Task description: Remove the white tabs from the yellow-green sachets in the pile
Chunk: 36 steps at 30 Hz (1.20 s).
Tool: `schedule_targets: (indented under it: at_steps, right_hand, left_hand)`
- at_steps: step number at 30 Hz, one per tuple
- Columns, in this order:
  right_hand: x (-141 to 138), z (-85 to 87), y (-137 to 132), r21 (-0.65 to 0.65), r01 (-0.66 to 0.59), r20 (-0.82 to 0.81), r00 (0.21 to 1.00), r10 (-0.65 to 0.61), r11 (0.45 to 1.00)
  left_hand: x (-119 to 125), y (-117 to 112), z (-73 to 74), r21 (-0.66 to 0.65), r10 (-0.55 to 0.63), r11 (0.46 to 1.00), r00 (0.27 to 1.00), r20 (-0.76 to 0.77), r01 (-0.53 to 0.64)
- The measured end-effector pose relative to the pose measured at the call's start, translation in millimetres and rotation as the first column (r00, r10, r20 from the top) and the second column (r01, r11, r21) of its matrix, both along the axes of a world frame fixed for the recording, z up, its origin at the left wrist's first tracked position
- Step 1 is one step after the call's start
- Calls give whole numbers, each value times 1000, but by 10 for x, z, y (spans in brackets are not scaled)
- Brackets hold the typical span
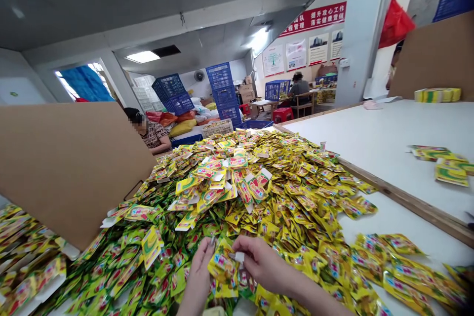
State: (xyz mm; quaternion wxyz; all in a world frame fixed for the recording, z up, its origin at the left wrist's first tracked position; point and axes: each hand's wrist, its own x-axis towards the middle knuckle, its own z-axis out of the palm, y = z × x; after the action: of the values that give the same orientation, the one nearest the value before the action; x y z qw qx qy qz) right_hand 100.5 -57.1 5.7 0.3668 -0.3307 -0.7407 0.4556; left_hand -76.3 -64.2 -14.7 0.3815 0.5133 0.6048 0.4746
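Low in the middle, my left hand (199,269) is closed on a shiny yellow packet (223,264) with pink and blue print. My right hand (261,262) is just to its right, thumb and fingers pinched at the packet's edge. A small white piece (239,256) shows at those fingers; its kind is unclear. Around both hands spreads a big heap of small packets, green ones (155,261) to the left and yellow ones (296,207) to the right. Flat printed cartons (211,177) with white flaps lie on top of the heap.
A brown cardboard panel (74,158) stands at the left. A wooden strip (400,202) edges the white table (370,128) at the right, where several cartons (451,173) lie. Behind are stacked blue crates (222,91), a person (148,133) at the left and another seated person (299,88).
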Motion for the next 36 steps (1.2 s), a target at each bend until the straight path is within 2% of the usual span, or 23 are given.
schedule_targets:
  at_steps: [2,3,5,7,9,10,12,14,15,16,17,18,19,20,22,25,27,29,31,33,34,35,36]
  right_hand:
    - [66,37,8,132,56,94,993,-68,990]
    - [104,53,7,162,63,121,989,-83,985]
    - [177,55,-8,191,89,140,983,-117,978]
    - [228,-5,-37,173,186,78,976,-202,967]
    - [247,-124,-65,36,279,-78,958,-276,960]
    - [245,-192,-74,-76,271,-178,943,-281,960]
    - [245,-308,-81,-282,141,-385,889,-247,949]
    - [294,-371,-77,-360,58,-531,808,-256,931]
    - [352,-383,-75,-367,76,-555,782,-284,927]
    - [436,-389,-75,-365,130,-542,775,-324,922]
    - [543,-393,-77,-349,208,-496,786,-369,914]
    - [668,-400,-82,-319,303,-426,800,-422,898]
    - [804,-413,-91,-276,396,-346,809,-475,876]
    - [942,-432,-102,-231,473,-271,808,-523,850]
    - [1187,-484,-129,-178,562,-199,783,-589,808]
    - [1402,-541,-157,-259,545,-227,768,-599,797]
    - [1422,-538,-153,-376,457,-285,771,-570,806]
    - [1348,-509,-124,-482,306,-360,785,-504,821]
    - [1187,-470,-73,-506,157,-458,784,-419,848]
    - [967,-433,-21,-455,69,-567,746,-349,888]
    - [849,-415,-4,-414,46,-616,721,-317,909]
    - [735,-395,1,-374,29,-650,704,-285,927]
    - [631,-371,-7,-340,13,-664,705,-250,940]
  left_hand:
    - [77,-37,-47,-76,19,997,974,225,-2]
    - [107,-50,-73,-98,23,995,959,284,5]
    - [169,-65,-126,-97,16,995,959,283,12]
    - [264,-64,-174,-76,13,997,965,262,7]
    - [416,-58,-206,-49,-3,999,967,255,16]
    - [512,-56,-212,-36,-25,999,968,249,35]
    - [718,-44,-191,39,-87,996,977,194,80]
    - [885,14,-115,181,-137,975,990,18,131]
    - [935,78,-58,260,-148,948,977,-154,185]
    - [955,172,10,320,-150,907,920,-361,273]
    - [947,297,82,336,-143,862,819,-556,379]
    - [915,450,154,299,-128,808,647,-752,507]
    - [866,620,220,255,-144,763,539,-830,595]
    - [809,795,279,218,-161,731,475,-865,646]
    - [704,1109,372,165,-180,692,388,-904,703]
    - [636,1339,466,134,-192,661,338,-921,739]
    - [643,1300,498,163,-191,661,374,-908,733]
    - [665,1148,485,225,-169,690,455,-875,688]
    - [692,944,411,308,-172,743,614,-770,594]
    - [728,750,287,355,-246,816,829,-503,457]
    - [750,670,216,338,-273,861,905,-325,381]
    - [773,605,148,285,-277,907,949,-151,310]
    - [796,556,86,211,-271,940,962,-23,270]
